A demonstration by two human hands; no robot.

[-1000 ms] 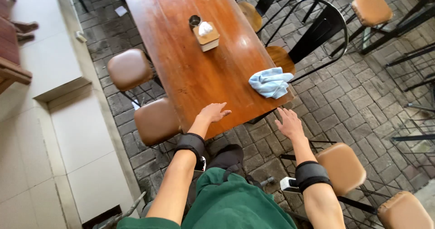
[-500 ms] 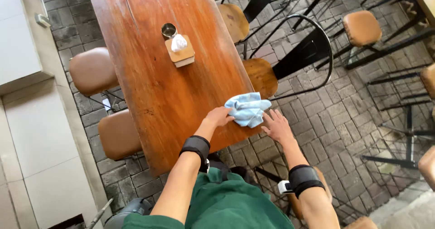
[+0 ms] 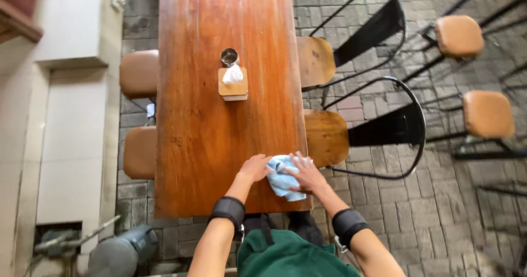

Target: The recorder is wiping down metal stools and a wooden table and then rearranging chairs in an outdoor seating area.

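Now your cloth (image 3: 284, 176), a light blue rag, lies bunched near the right corner of the table's (image 3: 219, 145) near end, just in from the edge. Both your hands are on it. A second ago it sat alone by that edge while your hands were spread flat on the bare wood and at the table's rim; half a second ago they had only reached it. So the cloth has gone from lying idle to being under your control, and it has shifted a little inward onto the wood.

Your right hand (image 3: 306, 173) presses down on top of it, fingers spread and fairly flat. Your left hand (image 3: 254, 167) touches its left edge, fingers loosely curled; whether they pinch the fabric I cannot tell.

Further up the table, well apart from the cloth, a wooden tissue box (image 3: 233, 84) stands with a small metal cup (image 3: 229, 56) just behind it. Chairs (image 3: 326, 137) with wooden seats flank the right side, padded stools (image 3: 139, 152) the left, over brick paving.
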